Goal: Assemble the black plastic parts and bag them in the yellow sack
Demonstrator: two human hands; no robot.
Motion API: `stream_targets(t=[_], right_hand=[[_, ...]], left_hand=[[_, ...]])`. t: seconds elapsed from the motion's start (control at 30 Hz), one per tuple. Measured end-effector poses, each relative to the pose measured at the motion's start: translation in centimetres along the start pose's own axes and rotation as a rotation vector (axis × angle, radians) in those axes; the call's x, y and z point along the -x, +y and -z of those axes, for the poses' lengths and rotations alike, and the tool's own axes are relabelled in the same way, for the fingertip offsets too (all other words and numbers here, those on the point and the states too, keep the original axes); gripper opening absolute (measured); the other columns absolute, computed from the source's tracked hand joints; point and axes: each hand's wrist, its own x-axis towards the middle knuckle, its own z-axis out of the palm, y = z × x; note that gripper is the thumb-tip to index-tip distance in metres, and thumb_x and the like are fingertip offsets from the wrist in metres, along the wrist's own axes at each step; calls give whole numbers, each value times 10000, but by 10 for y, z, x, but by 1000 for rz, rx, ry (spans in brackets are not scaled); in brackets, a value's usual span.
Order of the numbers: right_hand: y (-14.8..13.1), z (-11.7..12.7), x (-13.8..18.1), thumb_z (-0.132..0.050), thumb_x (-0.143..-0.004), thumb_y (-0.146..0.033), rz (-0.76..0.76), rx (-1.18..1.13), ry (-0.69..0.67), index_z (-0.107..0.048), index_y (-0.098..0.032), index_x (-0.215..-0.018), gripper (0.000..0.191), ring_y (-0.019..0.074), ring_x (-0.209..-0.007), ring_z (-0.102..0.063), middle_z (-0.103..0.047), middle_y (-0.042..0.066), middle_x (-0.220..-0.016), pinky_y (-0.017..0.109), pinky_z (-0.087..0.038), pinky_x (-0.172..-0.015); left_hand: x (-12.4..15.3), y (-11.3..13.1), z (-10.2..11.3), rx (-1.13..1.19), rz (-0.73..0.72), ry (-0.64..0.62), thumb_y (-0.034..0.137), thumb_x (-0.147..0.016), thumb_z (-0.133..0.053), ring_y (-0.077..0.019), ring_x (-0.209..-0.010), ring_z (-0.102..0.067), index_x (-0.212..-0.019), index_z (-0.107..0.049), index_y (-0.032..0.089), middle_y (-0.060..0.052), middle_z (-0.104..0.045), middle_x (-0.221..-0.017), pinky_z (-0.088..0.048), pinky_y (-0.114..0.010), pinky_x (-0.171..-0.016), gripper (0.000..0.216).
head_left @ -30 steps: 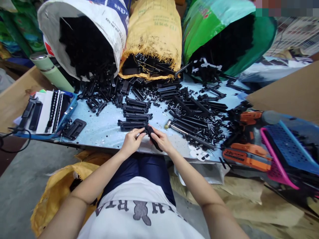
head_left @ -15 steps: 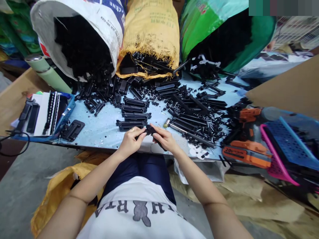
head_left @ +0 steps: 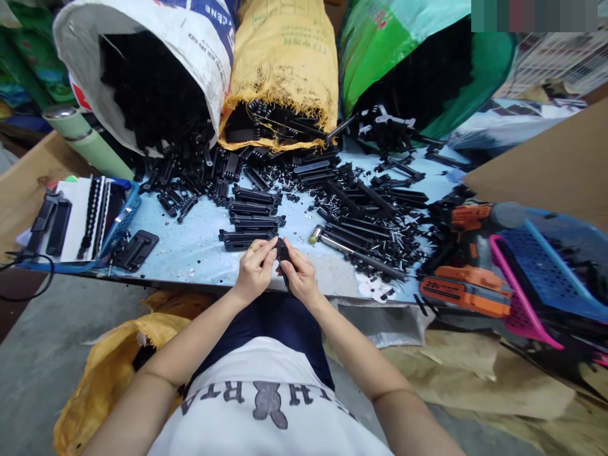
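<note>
My left hand (head_left: 254,271) and my right hand (head_left: 299,277) meet at the near edge of the light blue table (head_left: 199,237). Both are closed on one long black plastic part (head_left: 284,254), held nearly upright between them. Just beyond my fingers lies a neat stack of similar black parts (head_left: 251,218). A metal-tipped tool (head_left: 354,251) lies to the right of my hands.
Three open sacks of black parts lean over the table's far side: white (head_left: 190,44), yellow (head_left: 285,57), green (head_left: 403,50). Loose black parts and small screws (head_left: 375,209) litter the right half. An orange drill (head_left: 468,288) and blue and pink baskets (head_left: 546,278) sit at right, a blue tray (head_left: 121,218) at left.
My hands have drawn closer together and the black part has swung from slanting to nearly upright. The view has shifted slightly.
</note>
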Motion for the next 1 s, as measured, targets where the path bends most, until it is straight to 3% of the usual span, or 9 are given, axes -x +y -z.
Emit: stream_targets(t=[0.2,0.3,0.4,0.47,0.6,0.73,0.83,0.93,1.0], right_hand=[[8,46,-29,-363,-923,-479,80,556,-121,-469,-249,-1342,490,226,-995,-552,-604,96,-1118,350,-480,-820],[20,109,-66,-339,-932,-437,61,867,139,-512,-192,-1295,471,253,-1039,-503,-579,137,-1151,359,-471,-790],[38,180,-108,-293,-930,-273,-67,1183,287,-477,-128,-1315,451,296,-1045,-472,-554,194,-1155,397,-448,-755],[53,220,-131,-310,-892,-163,-67,1340,160,-533,-139,-1258,430,301,-1082,-451,-511,195,-1233,408,-433,-770],[83,271,-152,-405,-813,-81,92,1480,-403,-589,-254,-1190,454,251,-1098,-452,-384,88,-1417,397,-414,-804],[91,291,-151,-397,-838,-65,112,1495,-657,-607,-224,-1177,430,215,-1115,-466,-363,86,-1445,377,-378,-854],[73,290,-139,-382,-878,-83,189,1499,-570,-633,-139,-1102,341,229,-1200,-429,-410,123,-1409,426,-302,-971],[43,259,-111,-361,-921,-147,338,1443,-434,-567,-151,-1159,315,221,-1167,-465,-548,126,-1246,469,-258,-1027],[25,217,-81,-371,-940,-233,414,1351,-503,-549,-176,-1163,291,216,-1037,-536,-610,106,-1080,441,-343,-950]], left_hand=[[27,-14,-5,-247,234,-47,199,-899,-412,-238,-1083,-553,-1335,-411,170,-161,-529,-1200,-493,-408,-862,437],[21,-17,1,-420,-66,-459,91,-829,-450,-288,-1294,-372,-1288,-488,228,-128,-462,-1342,-299,-537,-1053,480],[4,-19,6,-451,-305,-855,42,-828,-404,-247,-1241,-439,-1206,-558,255,-76,-593,-1199,-189,-571,-1088,460],[-4,-19,8,-468,-351,-956,41,-824,-408,-235,-1205,-467,-1203,-554,233,-74,-620,-1139,-191,-556,-1085,450],[-12,-17,10,-522,-414,-1013,60,-827,-439,-225,-1113,-518,-1203,-537,234,-73,-629,-1076,-258,-494,-1039,426],[-18,-20,9,-672,-312,-950,105,-876,-418,-214,-910,-584,-1115,-558,169,-91,-632,-924,-403,-355,-813,284],[-27,-32,10,-779,-152,-852,139,-886,-435,-216,-844,-594,-1074,-562,142,-99,-617,-898,-410,-328,-732,227],[-31,-42,13,-771,-108,-816,133,-881,-446,-208,-849,-593,-1079,-562,162,-90,-605,-912,-412,-323,-747,231],[-26,-42,15,-745,-142,-826,122,-881,-432,-212,-873,-588,-1093,-555,173,-85,-601,-919,-415,-323,-753,250]])
